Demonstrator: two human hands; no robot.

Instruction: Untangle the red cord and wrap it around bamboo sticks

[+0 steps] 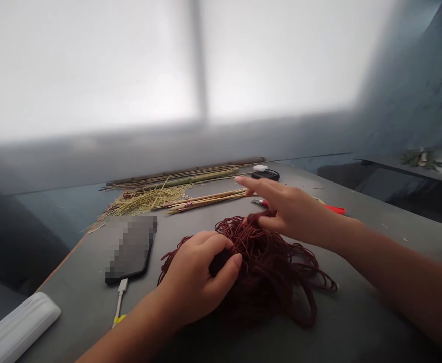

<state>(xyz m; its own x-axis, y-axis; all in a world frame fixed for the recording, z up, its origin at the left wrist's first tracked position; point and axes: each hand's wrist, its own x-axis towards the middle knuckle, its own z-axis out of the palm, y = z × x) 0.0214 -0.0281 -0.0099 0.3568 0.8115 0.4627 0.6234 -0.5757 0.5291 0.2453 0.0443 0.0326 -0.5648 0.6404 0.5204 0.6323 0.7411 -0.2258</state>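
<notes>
A tangled heap of dark red cord [255,242] lies on the grey table in front of me, with loose loops spreading to its right. My left hand [202,272] rests at its left side, fingers curled into the strands and thumb pointing inward. Over the back of the heap is my right hand [281,206], its index finger stretched out to the left. Some cord runs between its thumb and the lower fingers, which are partly hidden. A craft knife [259,201] with a red handle lies just behind the right hand, partly covered by it.
A phone [132,249] with a white charging cable [120,302] lies left of the cord. A white case [20,327] sits at the near left. Thin sticks [206,200], dry straw [149,199] and a bamboo stalk [206,177] lie toward the back, near a black device [265,175].
</notes>
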